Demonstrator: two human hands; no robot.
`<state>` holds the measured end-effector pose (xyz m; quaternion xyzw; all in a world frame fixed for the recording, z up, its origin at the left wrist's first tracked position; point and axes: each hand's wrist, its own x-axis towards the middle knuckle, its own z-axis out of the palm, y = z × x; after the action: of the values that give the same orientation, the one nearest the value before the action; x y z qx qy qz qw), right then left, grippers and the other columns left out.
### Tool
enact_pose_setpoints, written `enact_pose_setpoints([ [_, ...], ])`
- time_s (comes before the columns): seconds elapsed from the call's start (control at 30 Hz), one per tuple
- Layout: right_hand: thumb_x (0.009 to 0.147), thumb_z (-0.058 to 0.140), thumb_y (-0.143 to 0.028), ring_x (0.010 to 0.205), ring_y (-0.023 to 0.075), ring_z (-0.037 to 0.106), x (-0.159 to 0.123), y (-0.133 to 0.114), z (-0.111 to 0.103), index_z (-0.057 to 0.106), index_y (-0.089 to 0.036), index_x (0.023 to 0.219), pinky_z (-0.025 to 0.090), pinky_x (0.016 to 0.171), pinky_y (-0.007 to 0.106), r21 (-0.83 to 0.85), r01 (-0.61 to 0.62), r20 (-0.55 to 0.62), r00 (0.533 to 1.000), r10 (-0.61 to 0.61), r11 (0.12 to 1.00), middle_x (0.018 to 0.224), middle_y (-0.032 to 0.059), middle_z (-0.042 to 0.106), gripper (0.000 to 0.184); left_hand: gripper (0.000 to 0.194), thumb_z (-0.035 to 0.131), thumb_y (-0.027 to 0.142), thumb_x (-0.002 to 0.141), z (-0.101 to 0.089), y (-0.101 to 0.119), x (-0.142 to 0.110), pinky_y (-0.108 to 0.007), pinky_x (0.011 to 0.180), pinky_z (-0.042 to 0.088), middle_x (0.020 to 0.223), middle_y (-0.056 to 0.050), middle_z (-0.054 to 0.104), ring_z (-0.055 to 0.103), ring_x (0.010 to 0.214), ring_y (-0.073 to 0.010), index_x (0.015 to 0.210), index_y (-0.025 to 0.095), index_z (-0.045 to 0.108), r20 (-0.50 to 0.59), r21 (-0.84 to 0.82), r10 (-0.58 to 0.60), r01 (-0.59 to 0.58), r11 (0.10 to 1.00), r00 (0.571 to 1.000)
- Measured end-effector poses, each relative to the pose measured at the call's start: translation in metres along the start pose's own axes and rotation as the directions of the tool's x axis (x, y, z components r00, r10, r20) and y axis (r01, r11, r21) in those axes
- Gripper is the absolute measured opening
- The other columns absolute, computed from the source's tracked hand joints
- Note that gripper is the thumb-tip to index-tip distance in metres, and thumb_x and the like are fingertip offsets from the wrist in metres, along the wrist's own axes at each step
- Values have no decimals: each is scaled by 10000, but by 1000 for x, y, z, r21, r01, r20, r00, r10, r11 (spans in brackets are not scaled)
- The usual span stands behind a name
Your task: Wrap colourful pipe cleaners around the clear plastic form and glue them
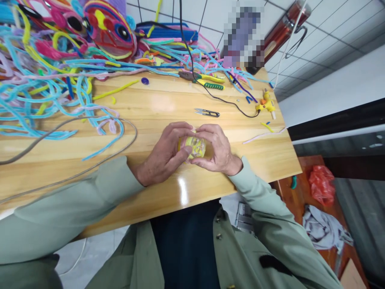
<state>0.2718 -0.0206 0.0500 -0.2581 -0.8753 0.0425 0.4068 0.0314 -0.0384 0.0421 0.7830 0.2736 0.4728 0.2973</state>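
Between both hands, just above the wooden table [153, 116], is a small round see-through object [197, 147] with yellow and pinkish parts; its exact kind I cannot make out. My left hand [168, 150] wraps its left side, with the thumb across the front. Curled around the right side is my right hand [216, 148], fingertips over the top and thumb below. The fingers hide part of the object's edge. Beyond the hands lie black thread snips [207, 112]. Farther back are pliers [203, 80] with yellow-green handles.
Tangled fuzzy craft stems [63, 96] cover the left and back of the table, beside a colourful fuzzy mask [111, 30]. A yellow glue gun [266, 106] with a black cord lies at right. A red flask [279, 34] stands behind. A grey cable [132, 138] loops at left.
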Motion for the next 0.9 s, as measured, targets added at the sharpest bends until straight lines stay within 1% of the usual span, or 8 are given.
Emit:
enact_pose_setpoints([
  [0.13, 1000, 714, -740, 1187, 334, 738, 2, -1, 0, 540, -274, 1544, 669, 940, 564, 15, -25, 16, 1000, 25, 1000, 1303, 146, 728, 737, 294, 541, 326, 1175, -1, 3, 0, -554, 1235, 551, 1476, -123, 601, 570, 1447, -288, 1467, 292, 535, -17, -17, -14, 13, 1000, 1000],
  [0.27, 948, 767, -761, 1210, 361, 751, -1, -4, 0, 475, -234, 1633, 686, 951, 568, 112, -95, 21, 995, 93, 989, 1326, 181, 735, 912, 322, 535, 271, 1172, -2, 4, -2, -520, 1204, 584, 1489, -135, 586, 577, 1442, -274, 1493, 291, 510, -21, -55, -43, 42, 998, 999],
  [0.33, 942, 756, -781, 1245, 378, 743, -4, -5, 2, 427, -228, 1692, 685, 981, 589, 143, -134, 21, 991, 133, 981, 1364, 194, 721, 989, 320, 531, 284, 1178, -2, 5, -3, -510, 1206, 582, 1499, -146, 579, 566, 1457, -277, 1498, 281, 518, -14, -57, -69, 68, 996, 998],
  [0.47, 898, 799, -796, 1358, 415, 692, -9, -8, 5, 373, -225, 1748, 653, 1088, 645, 185, -189, 37, 982, 185, 964, 1474, 214, 668, 1110, 333, 561, 300, 1164, -5, 6, -4, -554, 1232, 560, 1497, -155, 582, 563, 1471, -305, 1494, 271, 528, -11, -42, -70, 69, 997, 997],
  [0.57, 874, 808, -821, 1443, 435, 645, -11, -14, 7, 326, -206, 1769, 613, 1174, 660, 201, -247, 78, 969, 236, 948, 1540, 236, 631, 1188, 335, 574, 318, 1151, -5, 6, -7, -593, 1222, 566, 1494, -144, 585, 571, 1459, -320, 1483, 302, 533, 3, -10, -70, 70, 998, 998],
  [0.7, 885, 802, -814, 1494, 423, 618, -13, -19, 11, 238, -228, 1772, 587, 1210, 663, 178, -286, 159, 953, 259, 942, 1603, 247, 588, 1203, 308, 563, 323, 1156, -1, 6, -8, -559, 1227, 572, 1489, -142, 577, 569, 1465, -300, 1462, 293, 542, 0, 6, -20, 20, 1000, 1000],
  [0.8, 896, 813, -751, 1519, 415, 596, -11, -8, 13, 194, -256, 1750, 558, 1229, 682, 137, -257, 171, 957, 232, 957, 1620, 237, 567, 1165, 284, 563, 321, 1155, 2, 1, -5, -556, 1234, 565, 1479, -133, 578, 573, 1459, -289, 1436, 286, 554, -45, 41, 31, -29, 999, 999],
  [0.9, 903, 807, -695, 1559, 416, 559, -1, 16, 14, 197, -261, 1729, 501, 1277, 694, 131, -165, 182, 973, 140, 978, 1654, 228, 546, 1115, 280, 573, 358, 1156, 4, -10, 1, -597, 1248, 548, 1508, -126, 578, 563, 1481, -301, 1430, 309, 551, -80, 97, 83, -75, 992, 993],
])
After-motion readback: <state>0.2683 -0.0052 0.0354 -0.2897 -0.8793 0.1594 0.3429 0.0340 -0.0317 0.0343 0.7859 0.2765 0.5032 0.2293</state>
